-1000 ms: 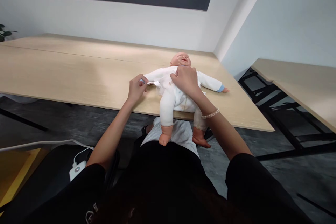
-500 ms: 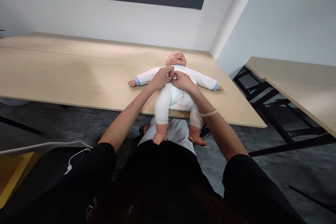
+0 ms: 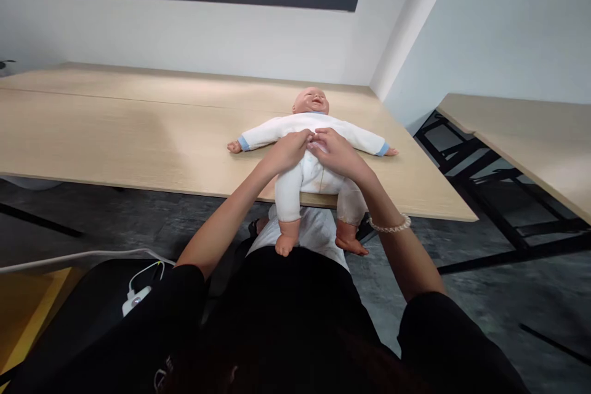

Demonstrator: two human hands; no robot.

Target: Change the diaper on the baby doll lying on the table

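Observation:
A baby doll (image 3: 310, 100) in a white romper with blue cuffs (image 3: 277, 130) lies on its back on a light wooden table (image 3: 138, 129), arms spread, legs hanging over the near edge. My left hand (image 3: 287, 152) and my right hand (image 3: 336, 151) meet on the doll's chest, fingertips pinched on the front of the romper. A bead bracelet (image 3: 391, 226) circles my right wrist.
A second wooden table (image 3: 521, 135) on black legs stands to the right, with a gap of grey floor between. A white cable and charger (image 3: 135, 297) lie at lower left. A dark-framed window runs along the white wall behind.
My left hand let go of the doll's sleeve end at the left and came to the chest beside my right hand. Both hands then slid slightly lower down the romper front.

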